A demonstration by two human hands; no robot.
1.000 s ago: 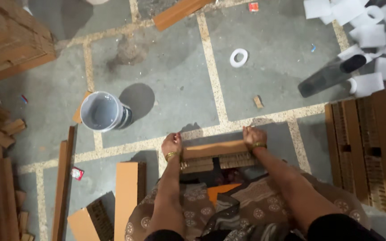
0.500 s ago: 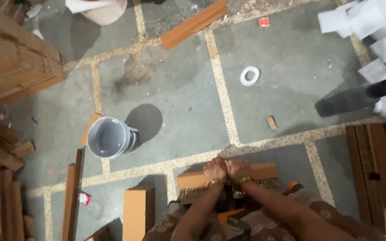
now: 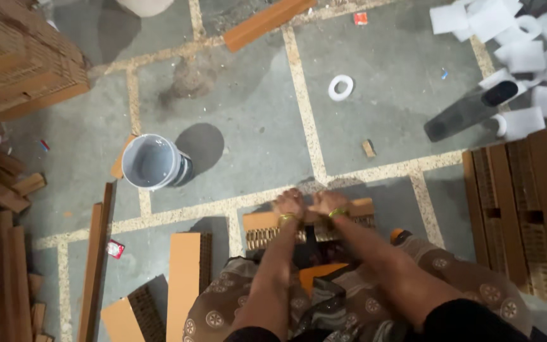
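While the person is sitting over the grey tiled floor (image 3: pixel 387 95), both hands are pressing side by side on the middle of a brown honeycomb board (image 3: pixel 262 221) that is lying flat just in front of the knees. The left hand (image 3: pixel 288 204) is curling over the board's top edge and gripping it, a gold bangle showing at the wrist; the right hand (image 3: pixel 329 202) is gripping the same edge right beside it, the two hands touching or nearly so. The board's corrugated edge is facing the camera below the hands, and its ends are sticking out to either side of them. A patterned brown cloth (image 3: pixel 476 291) is covering the lap beneath the forearms. A grey bucket (image 3: pixel 152 162) is standing upright on the floor, well apart from the hands on the left. A long brown plank (image 3: pixel 183 285) is lying beside the left knee, with a thinner strip (image 3: pixel 96 259) further left. A stack of honeycomb boards (image 3: pixel 527 209) is resting on the right, near the right arm. A white tape ring (image 3: pixel 340 87) is lying on the floor beyond the hands, and white foam pieces (image 3: pixel 527 57) are piling up in the far right corner around a black tube (image 3: pixel 466 111)
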